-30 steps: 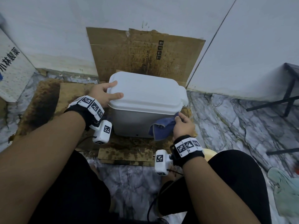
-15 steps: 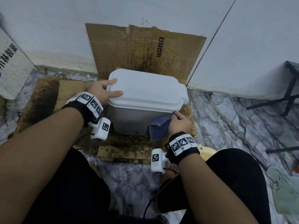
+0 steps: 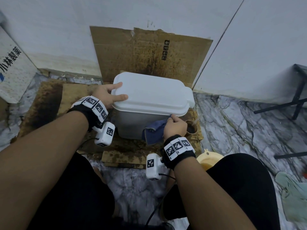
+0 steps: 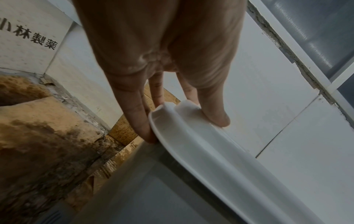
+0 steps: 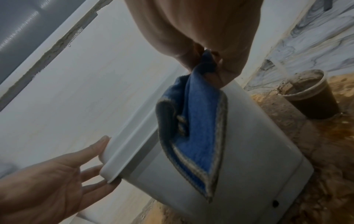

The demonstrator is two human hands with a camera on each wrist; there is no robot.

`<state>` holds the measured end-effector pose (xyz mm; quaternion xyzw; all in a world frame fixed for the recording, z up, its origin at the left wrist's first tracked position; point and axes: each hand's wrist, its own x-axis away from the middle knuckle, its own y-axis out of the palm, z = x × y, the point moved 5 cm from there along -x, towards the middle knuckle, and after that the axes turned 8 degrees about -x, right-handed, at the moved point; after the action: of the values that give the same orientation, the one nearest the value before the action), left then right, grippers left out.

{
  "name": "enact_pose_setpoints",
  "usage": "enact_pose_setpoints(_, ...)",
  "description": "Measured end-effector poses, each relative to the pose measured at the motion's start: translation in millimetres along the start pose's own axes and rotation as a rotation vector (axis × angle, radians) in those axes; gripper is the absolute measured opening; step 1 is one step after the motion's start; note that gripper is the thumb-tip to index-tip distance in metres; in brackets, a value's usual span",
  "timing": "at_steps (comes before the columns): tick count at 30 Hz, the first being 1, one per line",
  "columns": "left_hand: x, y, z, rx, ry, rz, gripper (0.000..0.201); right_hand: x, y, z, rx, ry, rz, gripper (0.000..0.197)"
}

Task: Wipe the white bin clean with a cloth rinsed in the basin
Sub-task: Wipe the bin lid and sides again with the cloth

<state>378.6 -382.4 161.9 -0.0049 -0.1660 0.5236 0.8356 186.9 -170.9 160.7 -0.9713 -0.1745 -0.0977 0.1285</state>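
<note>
White plastic lidded bin sits on stained cardboard on the floor. Left hand steadies its lid corner, fingers straight. Right hand pinches the blue cloth against the front wall: wiping underway; next, sweep across.

My left hand lay against the lid corner of the white bin; my right hand pinched a blue cloth to its front wall. Stained cardboard underneath.

white bin, blue cloth grey-edged, brown stained cardboard
</note>
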Motion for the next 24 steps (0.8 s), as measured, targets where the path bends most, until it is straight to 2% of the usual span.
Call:
enact_pose_setpoints(7, 1, 1, 2, 0.0, 0.018, 0.002, 0.067, 13, 20, -2, 0.024, 0.009, -0.058, 0.03)
enact_pose_setpoints(11, 3, -1, 2, 0.027, 0.005, 0.008, 0.085, 24, 34, -1, 0.01, 0.023, -0.1, 0.03)
enact_pose_setpoints(16, 2, -2, -1, 0.03, 0.017, 0.012, 0.098, 38, 55, 1, 0.008, 0.02, -0.173, 0.03)
enact_pose_setpoints(18, 3, -2, 0, 0.021, 0.029, 0.009, 0.099, 44, 63, 4, 0.002, 0.02, -0.229, 0.029)
enact_pose_setpoints(22, 2, 0, -1, -0.001, 0.039, 0.015, 0.074, 54, 78, 9, 0.006, -0.018, -0.417, 0.03)
enact_pose_setpoints(24, 3, 0, -2, -0.013, 0.049, 0.031, 0.079, 56, 83, 13, 0.015, -0.017, -0.539, 0.033)
